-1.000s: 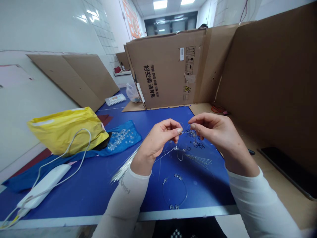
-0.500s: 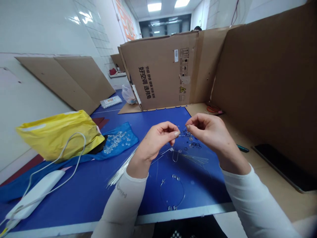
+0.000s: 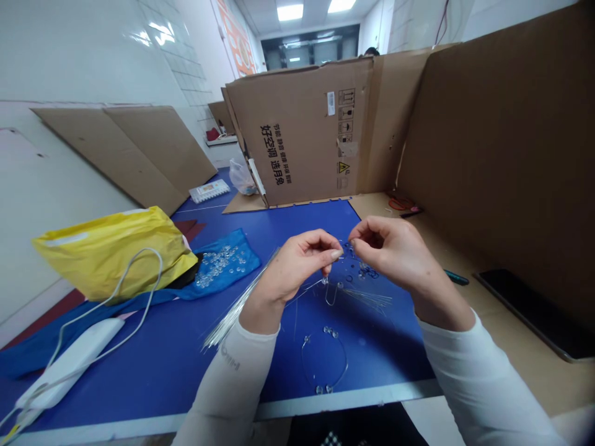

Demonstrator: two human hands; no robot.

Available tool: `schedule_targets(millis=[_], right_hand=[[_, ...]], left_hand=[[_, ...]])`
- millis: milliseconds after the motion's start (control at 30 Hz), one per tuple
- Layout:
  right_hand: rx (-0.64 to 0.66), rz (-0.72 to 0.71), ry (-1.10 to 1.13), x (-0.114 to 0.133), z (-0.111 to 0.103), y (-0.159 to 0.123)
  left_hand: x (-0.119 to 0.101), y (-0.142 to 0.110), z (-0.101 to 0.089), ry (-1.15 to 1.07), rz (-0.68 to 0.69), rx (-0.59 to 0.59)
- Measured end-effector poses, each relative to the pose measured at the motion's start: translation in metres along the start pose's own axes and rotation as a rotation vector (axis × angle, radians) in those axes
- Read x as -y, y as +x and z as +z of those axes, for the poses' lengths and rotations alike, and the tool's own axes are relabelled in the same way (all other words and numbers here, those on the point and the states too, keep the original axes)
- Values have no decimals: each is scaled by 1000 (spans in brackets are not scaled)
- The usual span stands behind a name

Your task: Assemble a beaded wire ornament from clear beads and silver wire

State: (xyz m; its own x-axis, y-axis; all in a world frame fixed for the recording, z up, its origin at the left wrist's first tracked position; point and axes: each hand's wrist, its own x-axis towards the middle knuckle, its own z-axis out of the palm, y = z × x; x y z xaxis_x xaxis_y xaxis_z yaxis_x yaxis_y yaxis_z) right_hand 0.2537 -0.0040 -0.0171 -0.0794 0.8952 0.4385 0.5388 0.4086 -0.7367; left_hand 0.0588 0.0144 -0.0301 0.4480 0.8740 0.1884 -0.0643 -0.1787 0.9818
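Note:
My left hand (image 3: 304,263) is closed in a pinch on a thin wire (image 3: 331,302), whose bent loop hangs below the fingers with clear beads (image 3: 325,281) near it. Just to its right, my right hand (image 3: 397,254) also pinches, thumb against forefinger; whatever lies between those fingertips is too small to make out. Beneath the hands is a bundle of straight wires (image 3: 232,316), partly covered by my left wrist. Small dark rings (image 3: 369,271) lie beyond, near my right hand. Closer to the table edge rests a wire ring with clear beads (image 3: 346,359).
Loose clear beads (image 3: 218,266) sit on a blue cloth (image 3: 248,248) at left, beside a yellow bag (image 3: 116,254) and a white power strip (image 3: 69,359). Cardboard walls (image 3: 307,136) stand behind and at right. A phone (image 3: 534,316), a teal pen-like tool (image 3: 456,277) and orange-handled scissors (image 3: 400,204) lie at right.
My left hand has shifted slightly right, bringing its fingertips closer to my right hand's. The hanging wire loop has moved along with it. Both hands keep their pinch.

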Motion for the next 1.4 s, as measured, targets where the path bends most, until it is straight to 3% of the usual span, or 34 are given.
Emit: schedule_targets(millis=[267, 600, 1167, 1400], right_hand=[[-128, 131, 189, -2, -9, 3], [-89, 168, 462, 5, -8, 0], [-127, 162, 506, 7, -5, 0], [-178, 125, 408, 6, -1, -1]], left_hand=[[-2, -1, -2, -31, -34, 25], [-9, -7, 2, -12, -30, -31], [-7, -6, 0, -8, 3, -118], [-6, -5, 0, -31, 30, -169]])
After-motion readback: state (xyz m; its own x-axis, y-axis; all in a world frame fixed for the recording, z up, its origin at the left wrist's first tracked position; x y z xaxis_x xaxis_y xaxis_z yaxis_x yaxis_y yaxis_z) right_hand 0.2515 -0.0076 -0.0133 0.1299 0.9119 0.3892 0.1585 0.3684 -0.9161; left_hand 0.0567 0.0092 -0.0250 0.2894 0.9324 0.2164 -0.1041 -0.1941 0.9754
